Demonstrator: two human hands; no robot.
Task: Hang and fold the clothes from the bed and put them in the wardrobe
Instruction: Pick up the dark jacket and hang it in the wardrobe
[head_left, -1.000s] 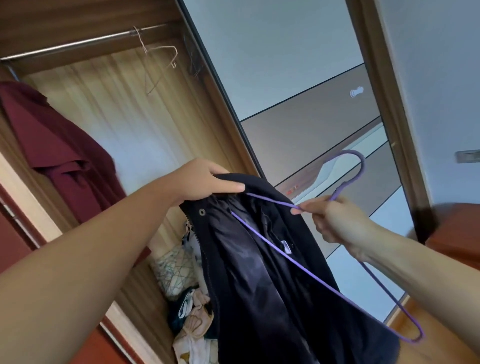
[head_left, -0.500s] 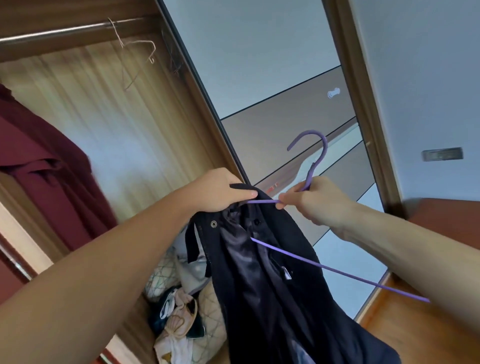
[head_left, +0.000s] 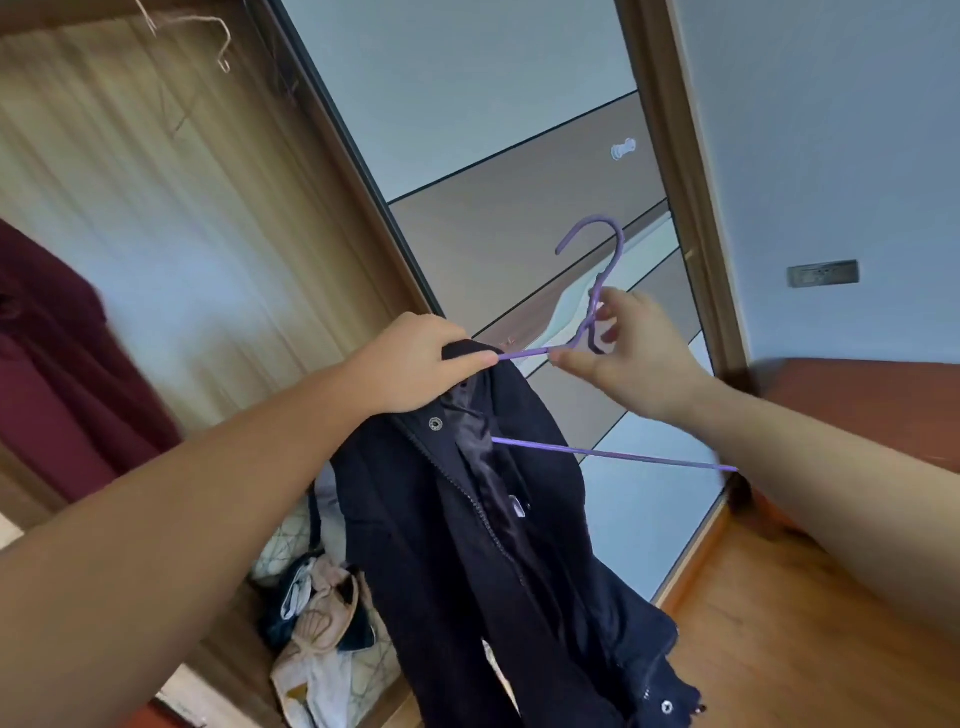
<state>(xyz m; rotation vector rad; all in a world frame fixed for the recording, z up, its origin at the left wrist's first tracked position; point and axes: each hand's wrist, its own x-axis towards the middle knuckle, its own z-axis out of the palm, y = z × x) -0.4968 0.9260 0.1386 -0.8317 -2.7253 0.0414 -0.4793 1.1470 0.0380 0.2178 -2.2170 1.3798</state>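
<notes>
Gripping the collar of a dark navy jacket (head_left: 498, 545), its lining glossy and its snaps round, the left hand (head_left: 415, 364) holds the garment in front of the open wardrobe (head_left: 156, 218). Beside that collar the right hand (head_left: 623, 353) pinches the neck of a thin purple wire hanger (head_left: 597, 291), one arm tucked inside the jacket. Behind the jacket, crumpled clothes (head_left: 317, 623) lie heaped on the wardrobe floor; a maroon shirt (head_left: 57, 374) hangs at the far side.
</notes>
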